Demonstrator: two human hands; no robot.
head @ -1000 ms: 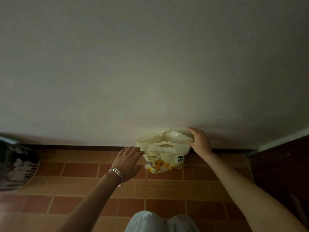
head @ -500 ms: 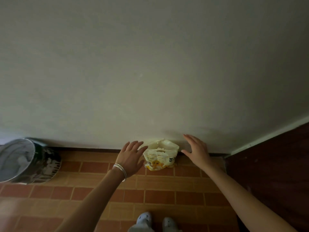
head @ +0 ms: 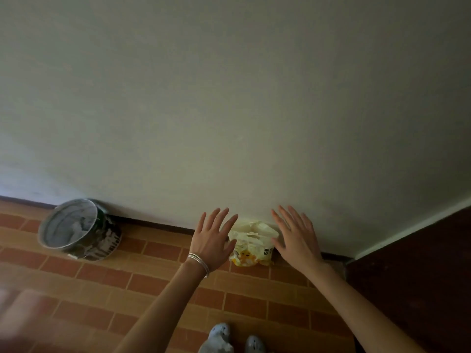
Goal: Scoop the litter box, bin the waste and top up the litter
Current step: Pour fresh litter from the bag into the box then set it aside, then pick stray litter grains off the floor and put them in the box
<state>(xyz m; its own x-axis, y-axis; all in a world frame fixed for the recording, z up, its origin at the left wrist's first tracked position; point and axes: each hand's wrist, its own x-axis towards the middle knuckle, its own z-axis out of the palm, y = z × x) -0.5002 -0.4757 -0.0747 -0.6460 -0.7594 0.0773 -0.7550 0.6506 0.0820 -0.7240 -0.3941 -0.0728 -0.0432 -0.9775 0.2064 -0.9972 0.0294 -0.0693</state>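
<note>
A crumpled cream and yellow litter bag [head: 252, 244] stands on the brick-patterned floor, leaning against the pale wall. My left hand [head: 212, 240], with silver bangles at the wrist, hovers in front of the bag's left side with its fingers spread and straight. On the bag's right side, my right hand [head: 297, 236] is held the same way, fingers straight. Neither hand holds anything, and both look clear of the bag. No litter box or scoop is in view.
A round bin [head: 81, 230] with a grey liner and a dark printed wall stands by the wall at the left. A dark wooden panel [head: 413, 276] fills the right side. My two light shoes [head: 229, 338] show at the bottom edge.
My right hand has let go of the bag's top and both hands have drawn back from it. The view has risen and pulled away, bringing the bin and my shoes into sight.
</note>
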